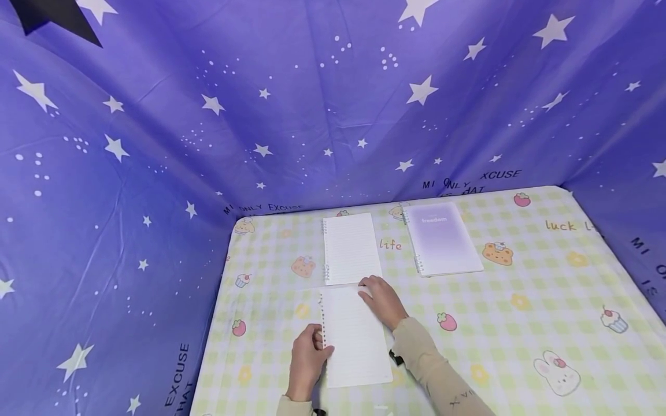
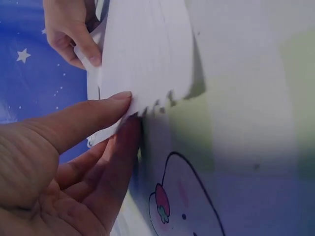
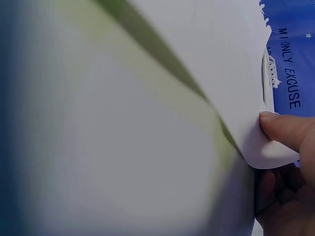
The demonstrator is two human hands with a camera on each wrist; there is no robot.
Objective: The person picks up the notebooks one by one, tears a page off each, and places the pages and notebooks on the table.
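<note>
A lined sheet of loose-leaf paper [image 1: 358, 341] lies near the table's front, holes running down its left edge. My left hand [image 1: 308, 359] pinches that holed edge, thumb on top and index finger beneath, as the left wrist view shows. At the far right corner, my right hand [image 1: 384, 301] pinches the paper between its thumb [image 3: 283, 129] and the fingers below. The paper is slightly raised there, with a shadow under its edge. Just beyond it lies an open-faced ring-bound notebook [image 1: 351, 248] with lined pages and white rings on its left.
To the right at the back lies a purple cover [image 1: 444, 240] marked "freedom", with rings on its left side. A checked green and white tablecloth [image 1: 510, 329] with cartoon prints covers the table. Blue star-printed curtains [image 1: 291, 115] stand behind and at both sides.
</note>
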